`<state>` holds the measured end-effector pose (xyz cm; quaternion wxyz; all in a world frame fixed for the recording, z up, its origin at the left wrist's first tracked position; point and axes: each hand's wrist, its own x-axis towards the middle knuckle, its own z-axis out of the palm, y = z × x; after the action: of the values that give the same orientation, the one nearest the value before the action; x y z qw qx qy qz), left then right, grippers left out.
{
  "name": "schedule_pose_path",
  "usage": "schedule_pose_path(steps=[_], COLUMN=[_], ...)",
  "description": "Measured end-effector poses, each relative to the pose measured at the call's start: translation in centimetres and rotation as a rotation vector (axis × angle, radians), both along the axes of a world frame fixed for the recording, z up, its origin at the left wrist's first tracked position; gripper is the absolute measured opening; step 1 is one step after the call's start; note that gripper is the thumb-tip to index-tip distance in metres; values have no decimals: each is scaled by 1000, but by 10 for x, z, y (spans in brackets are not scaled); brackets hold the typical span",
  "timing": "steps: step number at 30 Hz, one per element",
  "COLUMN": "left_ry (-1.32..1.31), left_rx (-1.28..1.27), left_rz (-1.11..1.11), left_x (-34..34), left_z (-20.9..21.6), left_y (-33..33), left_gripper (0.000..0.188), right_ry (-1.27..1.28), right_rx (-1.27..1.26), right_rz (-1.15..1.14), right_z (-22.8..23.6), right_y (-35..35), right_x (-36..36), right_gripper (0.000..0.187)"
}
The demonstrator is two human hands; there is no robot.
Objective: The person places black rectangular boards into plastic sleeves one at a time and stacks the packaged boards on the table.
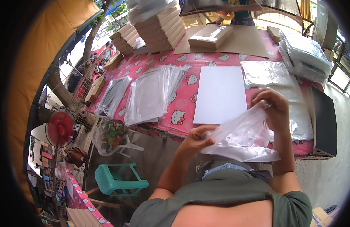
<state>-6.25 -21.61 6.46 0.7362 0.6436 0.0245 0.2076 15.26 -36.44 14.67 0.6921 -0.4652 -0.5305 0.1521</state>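
Between my two hands stretches a clear plastic bag (241, 138), held above the table's near edge. My left hand (199, 140) pinches its left side, thumb pressed against the fingers. My right hand (274, 106) grips the upper right corner, with the fingers bent over it. The bag sags and hangs below both hands toward my waist. Just beyond it lies a white sheet or stack of paper (220, 92) on the pink table, its lower right corner covered by the bag. A pile of flat clear bags (299, 94) lies to the right, partly behind my right hand.
Wrapped flat packs (148, 94) lie on the left of the pink patterned tablecloth (182, 108). Brown boxes (159, 32) stand stacked at the back left; a wrapped pile (305, 56) is at the back right. A black panel (324, 121) borders the right end. A green stool (120, 179) stands below left.
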Motion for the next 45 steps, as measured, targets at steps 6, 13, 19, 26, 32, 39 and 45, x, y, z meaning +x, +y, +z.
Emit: schedule_pose_path(steps=[6, 13, 19, 26, 32, 39, 45], left_ry=[-232, -456, -636, 454, -511, 371, 405], left_rx=[-502, -605, -838, -149, -851, -467, -773], left_rz=[-162, -511, -458, -351, -415, -83, 602], left_x=[-20, -33, -25, -12, 1, -3, 11], left_z=[18, 7, -2, -49, -32, -61, -113], left_y=[25, 37, 52, 53, 51, 52, 49], left_gripper=[17, 18, 25, 31, 30, 23, 27], right_ry=[-486, 320, 229, 370, 612, 846, 493], right_rx=[-275, -842, -358, -337, -588, -461, -898], right_rz=[708, 371, 900, 257, 843, 209, 55], right_z=[-43, -78, -115, -86, -145, -113, -177], right_y=[-5, -5, -9, -24, -27, -41, -21], right_x=[-18, -1, 22, 23, 34, 54, 62], right_gripper=[15, 42, 12, 24, 28, 9, 25])
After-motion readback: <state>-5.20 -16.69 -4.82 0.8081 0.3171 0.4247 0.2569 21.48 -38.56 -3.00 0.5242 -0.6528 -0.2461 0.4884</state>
